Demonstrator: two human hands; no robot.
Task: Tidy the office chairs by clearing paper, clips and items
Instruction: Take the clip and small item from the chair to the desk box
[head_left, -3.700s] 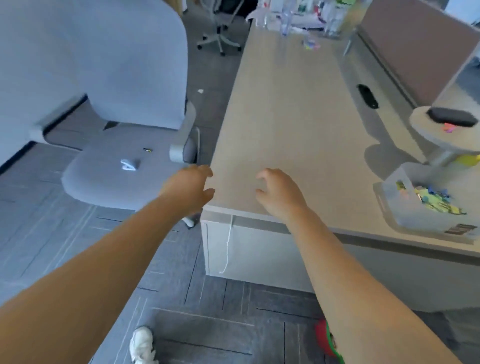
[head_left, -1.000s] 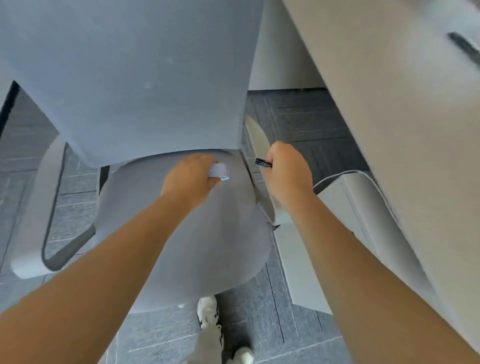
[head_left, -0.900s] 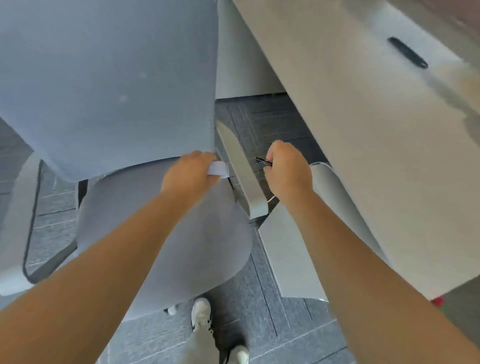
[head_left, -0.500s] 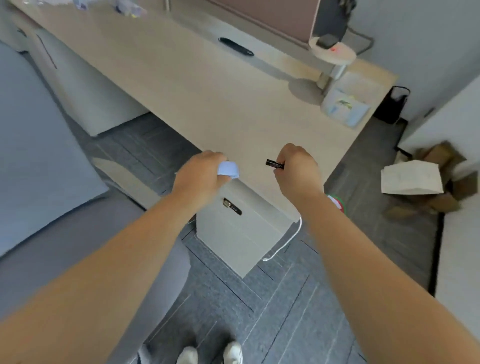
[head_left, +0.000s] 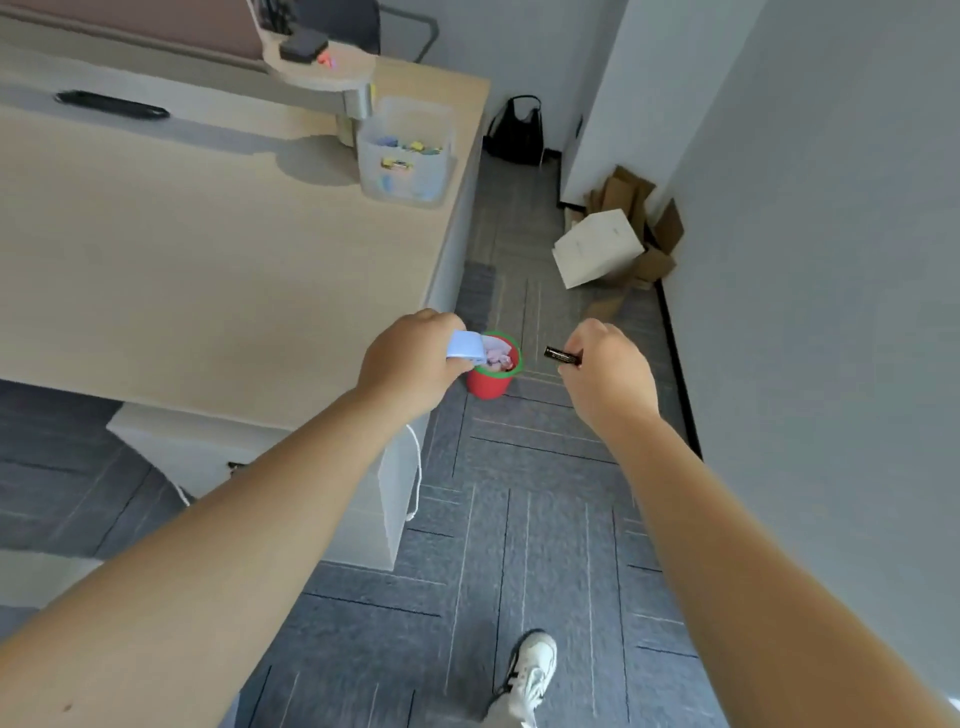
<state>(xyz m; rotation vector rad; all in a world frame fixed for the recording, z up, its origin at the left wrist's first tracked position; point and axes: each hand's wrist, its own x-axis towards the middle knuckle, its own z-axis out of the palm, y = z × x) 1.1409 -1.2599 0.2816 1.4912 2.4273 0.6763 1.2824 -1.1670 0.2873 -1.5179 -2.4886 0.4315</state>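
My left hand (head_left: 410, 358) is closed around a folded pale blue piece of paper (head_left: 466, 351), held above the desk's corner. My right hand (head_left: 605, 371) pinches a small black cylindrical item (head_left: 562, 356) that looks like a battery, out over the floor. Between and below both hands stands a small red bin with a green rim (head_left: 491, 383) on the carpet, with crumpled pinkish scraps inside. The office chair is out of view.
A light wooden desk (head_left: 208, 249) fills the left, with a clear plastic box of coloured clips (head_left: 408, 153) at its far corner and a black bar (head_left: 111, 104) behind. Flattened cardboard and a white box (head_left: 597, 249) lie by the wall. A black bag (head_left: 514, 130) sits further back.
I have turned away from the chair towards the desk's end. Both hands, still holding the paper and the black item, now hang over the red bin, which has come into view.
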